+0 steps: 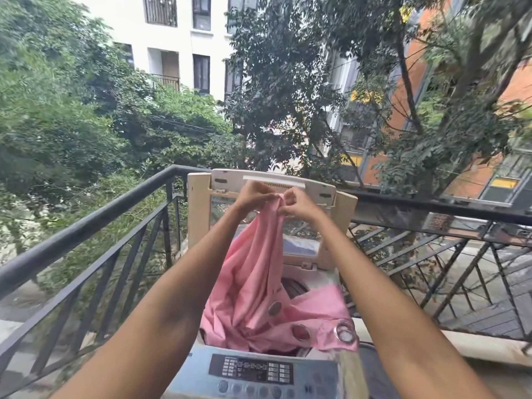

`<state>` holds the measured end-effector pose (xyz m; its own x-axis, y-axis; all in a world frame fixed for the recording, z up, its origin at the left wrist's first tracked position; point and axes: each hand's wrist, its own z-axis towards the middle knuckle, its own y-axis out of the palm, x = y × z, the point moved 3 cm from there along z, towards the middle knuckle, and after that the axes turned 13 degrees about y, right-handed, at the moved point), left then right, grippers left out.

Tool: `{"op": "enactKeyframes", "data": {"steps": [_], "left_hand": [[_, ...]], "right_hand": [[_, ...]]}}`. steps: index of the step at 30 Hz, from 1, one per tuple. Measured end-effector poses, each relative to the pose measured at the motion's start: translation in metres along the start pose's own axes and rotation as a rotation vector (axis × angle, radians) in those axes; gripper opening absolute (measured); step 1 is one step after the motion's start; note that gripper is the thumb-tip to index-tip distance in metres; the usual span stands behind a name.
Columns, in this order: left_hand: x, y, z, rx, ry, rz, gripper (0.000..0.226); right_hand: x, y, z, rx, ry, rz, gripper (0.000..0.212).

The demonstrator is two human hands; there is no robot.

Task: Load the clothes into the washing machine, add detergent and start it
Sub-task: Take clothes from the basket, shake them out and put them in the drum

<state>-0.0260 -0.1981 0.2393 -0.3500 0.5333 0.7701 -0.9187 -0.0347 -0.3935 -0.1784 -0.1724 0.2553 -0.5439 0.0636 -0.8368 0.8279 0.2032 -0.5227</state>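
Pink curtain [253, 283] — top edge pinched between 2 hands [273, 201].

The curtain [259, 289] hangs into the washing machine [259, 375], its lid [273, 197] upright behind, railing [86, 226] left

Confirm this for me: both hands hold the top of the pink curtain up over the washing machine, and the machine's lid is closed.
Wrong on the lid. The head view shows the lid standing open, raised behind the hands. The rest holds: the left hand and right hand pinch the top of the pink curtain above the washing machine, its lower folds draped into the opening.
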Motion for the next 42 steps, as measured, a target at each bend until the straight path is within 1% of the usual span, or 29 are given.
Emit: {"op": "enactKeyframes", "data": {"steps": [3,4,6,7,8,10,11,12,15,16,18,19,21,22,24,26,27,29,30,32,34,36,37,39,40,42], "left_hand": [[0.006,0.003,-0.001,0.053,-0.011,-0.136,0.017],[0.012,0.004,-0.002,0.072,-0.002,-0.195,0.014],[0.029,0.001,0.000,0.096,0.030,-0.329,0.008],[0.037,-0.001,0.001,0.101,0.044,-0.399,0.007],[0.045,-0.003,0.003,0.105,0.056,-0.462,0.008],[0.051,-0.012,0.006,0.140,0.053,-0.561,0.008],[0.048,-0.019,0.005,0.176,0.031,-0.566,0.008],[0.041,-0.026,0.004,0.230,-0.007,-0.520,0.010],[0.004,-0.046,-0.004,0.393,-0.146,-0.226,0.026],[-0.008,-0.049,-0.010,0.432,-0.187,-0.174,0.028],[-0.028,-0.048,-0.021,0.474,-0.287,-0.168,0.025],[-0.035,-0.045,-0.026,0.470,-0.325,-0.182,0.021],[-0.036,-0.040,-0.031,0.405,-0.339,-0.218,0.011],[-0.034,-0.039,-0.031,0.366,-0.316,-0.233,0.005],[-0.028,-0.042,-0.029,0.309,-0.240,-0.256,0.008],[-0.024,-0.046,-0.026,0.263,-0.141,-0.308,0.025],[-0.024,-0.047,-0.025,0.255,-0.125,-0.341,0.028],[-0.025,-0.049,-0.026,0.217,-0.136,-0.397,0.020],[-0.027,-0.049,-0.029,0.167,-0.144,-0.414,0.019],[-0.033,-0.048,-0.038,0.029,-0.159,-0.403,0.023],[-0.047,-0.043,-0.053,-0.052,-0.303,-0.355,0.016],[-0.065,-0.036,-0.069,-0.089,-0.480,-0.286,0.023],[-0.074,-0.035,-0.075,-0.101,-0.542,-0.287,0.025],[-0.090,-0.031,-0.085,-0.109,-0.625,-0.325,0.021],[-0.099,-0.029,-0.090,-0.099,-0.664,-0.335,0.018],[-0.107,-0.021,-0.097,-0.090,-0.697,-0.297,0.013]], "right_hand": [[0.039,0.003,-0.004,-0.067,0.037,-0.058,0.060],[0.055,0.009,-0.005,-0.098,0.045,-0.118,0.062],[0.080,0.024,-0.009,-0.151,0.058,-0.228,0.059],[0.090,0.031,-0.011,-0.161,0.079,-0.222,0.054],[0.096,0.037,-0.011,-0.153,0.101,-0.175,0.043],[0.099,0.040,-0.011,-0.090,0.118,-0.108,0.016],[0.094,0.037,-0.011,-0.046,0.107,-0.115,0.010],[0.085,0.031,-0.009,-0.007,0.091,-0.127,0.010],[0.030,0.009,-0.012,0.102,0.007,-0.057,0.013],[0.006,0.001,-0.013,0.149,-0.031,-0.013,0.013],[-0.041,-0.009,-0.022,0.245,-0.108,0.053,0.008],[-0.063,-0.012,-0.028,0.281,-0.146,0.099,0.003],[-0.101,-0.019,-0.039,0.312,-0.207,0.290,0.014],[-0.119,-0.022,-0.043,0.291,-0.213,0.416,0.016],[-0.150,-0.025,-0.052,0.205,-0.222,0.626,0.012],[-0.172,-0.030,-0.056,0.182,-0.246,0.721,0.010],[-0.177,-0.034,-0.055,0.213,-0.253,0.713,0.009],[-0.178,-0.042,-0.050,0.303,-0.248,0.650,0.010],[-0.172,-0.044,-0.044,0.344,-0.235,0.589,0.011],[-0.151,-0.044,-0.029,0.424,-0.214,0.403,0.015],[-0.122,-0.044,-0.015,0.482,-0.184,0.228,0.017],[-0.087,-0.046,-0.005,0.526,-0.122,0.072,0.014],[-0.069,-0.047,0.000,0.541,-0.080,0.013,0.013],[-0.036,-0.048,0.006,0.571,-0.003,-0.052,0.013],[-0.020,-0.046,0.009,0.579,0.029,-0.087,0.016],[0.008,-0.034,0.011,0.568,0.059,-0.168,0.022]]}}
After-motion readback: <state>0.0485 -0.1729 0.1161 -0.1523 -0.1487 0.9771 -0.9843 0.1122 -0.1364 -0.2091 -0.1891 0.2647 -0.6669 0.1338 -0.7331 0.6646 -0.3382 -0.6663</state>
